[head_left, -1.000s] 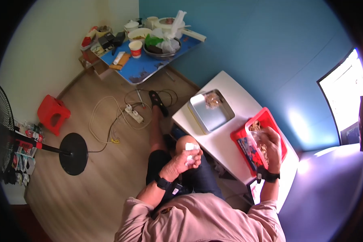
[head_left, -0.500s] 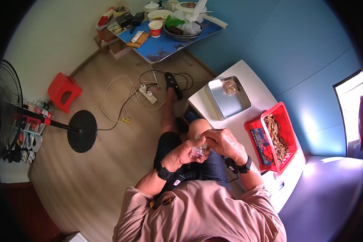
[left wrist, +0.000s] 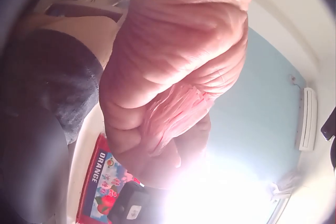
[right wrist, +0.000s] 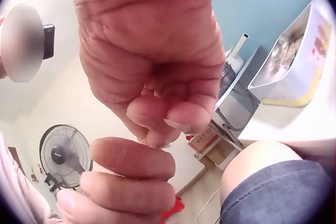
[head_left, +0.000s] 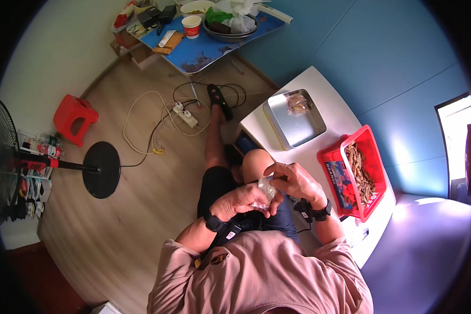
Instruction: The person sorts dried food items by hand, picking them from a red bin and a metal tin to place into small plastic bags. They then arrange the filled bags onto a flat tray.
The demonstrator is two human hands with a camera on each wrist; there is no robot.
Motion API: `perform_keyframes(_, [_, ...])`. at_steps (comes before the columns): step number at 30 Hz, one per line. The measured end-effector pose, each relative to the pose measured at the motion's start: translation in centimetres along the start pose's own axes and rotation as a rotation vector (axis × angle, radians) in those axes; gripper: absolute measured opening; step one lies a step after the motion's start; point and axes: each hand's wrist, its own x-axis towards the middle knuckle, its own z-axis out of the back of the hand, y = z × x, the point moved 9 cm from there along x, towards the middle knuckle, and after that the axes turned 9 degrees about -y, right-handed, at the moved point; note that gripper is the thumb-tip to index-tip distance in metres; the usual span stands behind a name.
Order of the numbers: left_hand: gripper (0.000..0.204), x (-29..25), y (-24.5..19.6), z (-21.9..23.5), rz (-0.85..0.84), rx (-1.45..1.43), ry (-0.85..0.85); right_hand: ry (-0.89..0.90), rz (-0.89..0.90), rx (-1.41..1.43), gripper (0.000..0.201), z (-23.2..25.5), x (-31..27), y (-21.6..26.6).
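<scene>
My left hand point(head_left: 244, 200) grips a small clear plastic bag point(head_left: 267, 188) above my lap; in the left wrist view its crinkled film point(left wrist: 181, 109) lies under the curled fingers. The right hand point(head_left: 298, 183) is bent over the top of the bag, thumb and fingertips pinching at its edge. Both hands nearly meet in the right wrist view, with the right fingers point(right wrist: 173, 119) curled in. On the white table to the right stands a red plastic basket point(head_left: 345, 183) holding brown dried strips point(head_left: 358, 170).
A rectangular metal tin point(head_left: 295, 123) on the white table point(head_left: 256, 123) holds a filled clear packet point(head_left: 298, 103). Farther off, a blue folding table point(head_left: 199, 55) carries bowls and a cup. A power strip point(head_left: 185, 114) with cables, a red stool point(head_left: 76, 119) and a standing fan point(head_left: 100, 170) are on the floor.
My right hand has left the red basket and come to the bag in the left hand. Over the last half second, the bag has tipped up between the hands and shows more.
</scene>
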Motion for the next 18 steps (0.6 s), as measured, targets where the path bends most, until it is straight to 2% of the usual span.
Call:
perform_keyframes(5, [0.03, 0.3, 0.4, 1.2, 0.008, -0.014, -0.047, 0.117, 0.005, -0.02, 0.021, -1.0, 1.1, -1.4])
perform_keyframes(6, [0.028, 0.7, 0.4, 1.3, -0.009, -0.047, -0.015, 0.138, 0.041, -0.003, 0.023, -1.3, 1.3, -1.4])
perform_keyframes(9, [0.025, 1.1, 0.4, 1.6, -0.025, -0.096, 0.039, 0.193, -0.014, -0.004, 0.025, -1.4, 2.0, -2.0])
perform_keyframes(14, [0.022, 1.1, -0.7, 1.0, -0.015, -0.086, 0.081, 0.18, 0.006, -0.059, 0.023, -2.2, 3.3, -4.0])
perform_keyframes(16, [0.018, 1.4, -0.6, 1.2, -0.02, -0.07, 0.106, 0.224, -0.064, 0.039, 0.02, -2.5, 3.6, -4.7])
perform_keyframes(18, [0.014, 1.8, -0.4, 1.6, 0.0, -0.089, 0.119, 0.192, -0.048, 0.06, 0.016, -2.0, 4.0, -5.5])
